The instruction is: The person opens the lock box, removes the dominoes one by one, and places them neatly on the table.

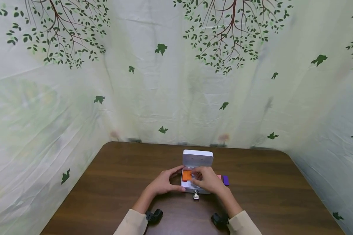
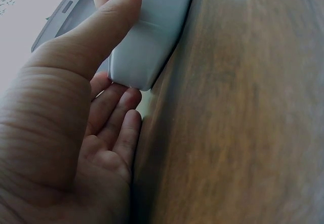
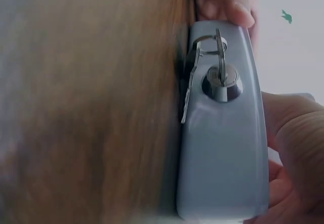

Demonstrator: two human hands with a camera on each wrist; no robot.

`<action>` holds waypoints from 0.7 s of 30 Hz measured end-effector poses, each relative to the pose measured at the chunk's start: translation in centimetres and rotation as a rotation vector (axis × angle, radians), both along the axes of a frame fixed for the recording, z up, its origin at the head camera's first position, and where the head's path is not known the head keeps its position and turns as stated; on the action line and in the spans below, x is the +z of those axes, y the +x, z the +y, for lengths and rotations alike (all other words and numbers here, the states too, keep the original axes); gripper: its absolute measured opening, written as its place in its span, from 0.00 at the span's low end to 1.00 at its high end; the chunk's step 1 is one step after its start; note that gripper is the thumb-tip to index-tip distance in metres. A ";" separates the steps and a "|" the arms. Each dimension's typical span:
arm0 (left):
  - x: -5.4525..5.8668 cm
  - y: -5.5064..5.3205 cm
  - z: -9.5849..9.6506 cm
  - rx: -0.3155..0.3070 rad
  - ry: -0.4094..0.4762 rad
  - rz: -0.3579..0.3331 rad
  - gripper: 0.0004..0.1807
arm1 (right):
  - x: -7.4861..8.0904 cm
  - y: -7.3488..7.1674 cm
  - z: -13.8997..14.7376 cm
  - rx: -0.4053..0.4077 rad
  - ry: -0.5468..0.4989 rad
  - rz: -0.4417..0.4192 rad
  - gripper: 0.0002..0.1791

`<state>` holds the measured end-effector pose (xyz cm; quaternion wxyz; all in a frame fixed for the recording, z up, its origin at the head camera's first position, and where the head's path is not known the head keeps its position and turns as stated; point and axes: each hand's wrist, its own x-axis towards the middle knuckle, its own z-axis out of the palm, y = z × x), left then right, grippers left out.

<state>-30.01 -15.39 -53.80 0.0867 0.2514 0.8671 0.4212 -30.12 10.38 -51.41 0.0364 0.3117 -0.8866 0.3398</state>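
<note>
A light grey metal lockbox point(image 1: 188, 189) sits on the table with its lid point(image 1: 197, 158) raised. Its left side is gripped by my left hand point(image 1: 163, 182), thumb at the front corner and fingers spread toward the back corner. Inside, on the left, lie orange blocks point(image 1: 186, 175). My right hand point(image 1: 208, 180) reaches over the box's right half, fingers bent down into it; I cannot tell whether they hold anything. On the front, a key point(image 3: 221, 57) stands in the lock point(image 3: 223, 83), and a second key point(image 3: 190, 89) hangs from its ring.
Just right of the box are a purple block point(image 1: 226, 180) and a pink piece point(image 1: 219, 177), partly behind my right hand. The brown wooden table point(image 1: 129, 163) ends at a leaf-printed cloth backdrop point(image 1: 182, 98). Dark wrist devices point(image 1: 154, 216) are worn near both cuffs.
</note>
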 end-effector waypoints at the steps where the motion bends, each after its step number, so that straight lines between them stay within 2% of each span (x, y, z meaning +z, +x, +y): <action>1: 0.0 0.0 0.0 -0.001 0.000 0.001 0.52 | 0.0 0.0 -0.1 -0.008 0.008 0.006 0.15; 7: -0.1 0.1 0.0 -0.006 0.011 -0.004 0.52 | -0.1 0.4 -0.6 -0.062 0.070 0.015 0.17; 11: -0.1 0.1 0.0 -0.010 0.027 -0.011 0.52 | -0.2 0.4 -0.8 -0.096 0.096 0.017 0.15; 21: 0.0 0.0 0.1 -0.004 0.028 -0.017 0.51 | -0.1 0.6 -0.8 -0.112 0.084 0.061 0.09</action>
